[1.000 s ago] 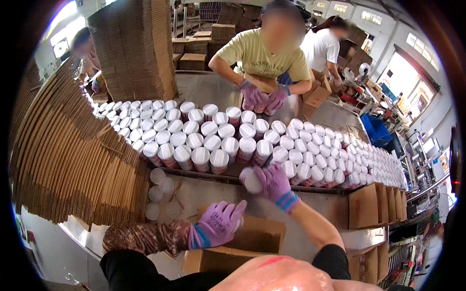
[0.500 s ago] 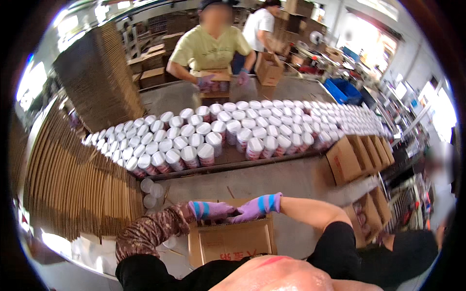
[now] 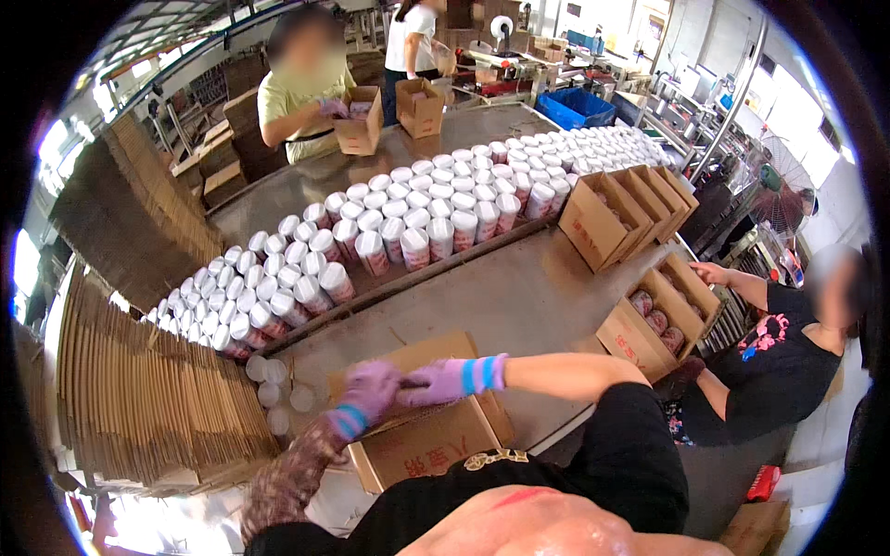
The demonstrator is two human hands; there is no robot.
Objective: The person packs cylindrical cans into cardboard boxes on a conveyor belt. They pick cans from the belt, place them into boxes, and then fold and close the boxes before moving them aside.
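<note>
My left hand (image 3: 369, 391), in a purple glove with a blue band, is over a brown carton (image 3: 436, 451) close to my body. Its fingers are blurred. My right hand (image 3: 447, 381), gloved alike, meets it above the carton's opening. The right fingers are curled together, and what they grip, if anything, is hidden. Raised carton flaps stand behind and beside both hands; the carton's inside is mostly covered by my hands. Beyond it, many cans (image 3: 414, 243) with white lids stand in rows on a long raised strip.
Flat cartons (image 3: 153, 394) are stacked at left, beside loose clear lids (image 3: 301, 398). Open cartons (image 3: 593, 222) stand at right; a co-worker in black (image 3: 788, 361) touches one holding cans. Across the table, a co-worker in yellow (image 3: 301, 97) handles another carton (image 3: 362, 125).
My view has swung to the right, showing more of the co-worker in black. My left hand has lifted and turned. The co-worker in yellow now holds a carton tilted open.
</note>
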